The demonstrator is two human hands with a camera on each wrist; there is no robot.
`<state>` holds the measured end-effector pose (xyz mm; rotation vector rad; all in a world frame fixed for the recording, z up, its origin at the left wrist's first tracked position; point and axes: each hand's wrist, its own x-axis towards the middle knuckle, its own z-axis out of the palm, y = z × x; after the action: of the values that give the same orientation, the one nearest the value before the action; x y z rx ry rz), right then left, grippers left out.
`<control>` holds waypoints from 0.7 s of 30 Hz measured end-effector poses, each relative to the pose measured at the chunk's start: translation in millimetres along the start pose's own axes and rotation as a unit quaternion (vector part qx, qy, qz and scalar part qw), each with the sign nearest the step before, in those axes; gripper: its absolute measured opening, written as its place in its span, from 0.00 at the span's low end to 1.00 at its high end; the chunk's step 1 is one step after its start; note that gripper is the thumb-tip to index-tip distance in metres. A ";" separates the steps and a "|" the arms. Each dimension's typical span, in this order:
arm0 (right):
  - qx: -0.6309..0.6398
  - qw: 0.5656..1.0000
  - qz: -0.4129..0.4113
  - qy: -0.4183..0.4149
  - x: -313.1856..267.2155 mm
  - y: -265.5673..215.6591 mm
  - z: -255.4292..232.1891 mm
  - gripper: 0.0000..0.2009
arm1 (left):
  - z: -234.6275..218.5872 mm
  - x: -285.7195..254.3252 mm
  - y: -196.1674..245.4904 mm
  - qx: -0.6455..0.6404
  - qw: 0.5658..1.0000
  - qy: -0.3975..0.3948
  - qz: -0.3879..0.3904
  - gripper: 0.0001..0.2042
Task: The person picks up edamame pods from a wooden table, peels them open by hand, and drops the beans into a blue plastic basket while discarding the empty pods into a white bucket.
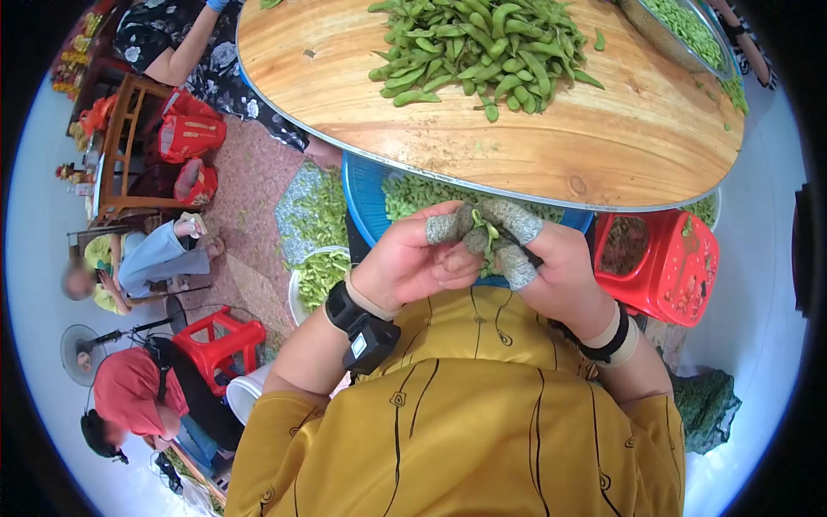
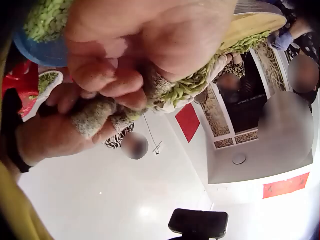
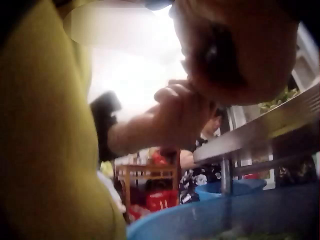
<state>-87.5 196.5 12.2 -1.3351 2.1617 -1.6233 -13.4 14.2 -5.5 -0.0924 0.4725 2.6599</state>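
Note:
In the head view both hands meet over the blue basin (image 1: 360, 194), just in front of the table edge. A small green edamame pod (image 1: 485, 227) sits between the fingertips. My left hand (image 1: 413, 256) pinches it from one side, with tape-like wraps on its thumb and index finger. My right hand (image 1: 564, 271) pinches it from the other side, its fingers wrapped the same way. Shelled green beans (image 1: 413, 191) lie in the basin below. The left wrist view shows the left palm (image 2: 185, 35) close up, partly hiding the pod.
A heap of edamame pods (image 1: 482, 52) lies on the wooden table (image 1: 327, 95). A metal bowl of shelled beans (image 1: 680, 30) stands at its far right. Red stools (image 1: 680, 267) flank me; a white bucket of pods (image 1: 320, 280) is at left. Other people sit around.

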 end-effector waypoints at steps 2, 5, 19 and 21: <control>-0.023 0.998 0.038 -0.046 -1.2 2.0 -9.2 0.16 | -6.3 -0.8 1.3 0.024 0.999 0.026 -0.002 0.13; 0.085 0.980 0.161 -0.075 -6.0 6.3 -10.2 0.17 | -7.7 -8.2 5.9 0.097 0.990 0.097 -0.022 0.12; 0.199 0.926 0.321 -0.015 -11.2 5.0 -6.1 0.10 | 41.5 47.0 44.2 0.814 0.417 0.252 0.316 0.07; 0.186 0.935 0.303 0.003 -10.3 2.9 -6.2 0.09 | 31.1 64.8 46.2 0.846 0.316 0.215 0.371 0.09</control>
<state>-86.4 208.2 8.4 -0.4862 1.8645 -1.6378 -91.5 12.0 29.2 0.1180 3.6272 0.9131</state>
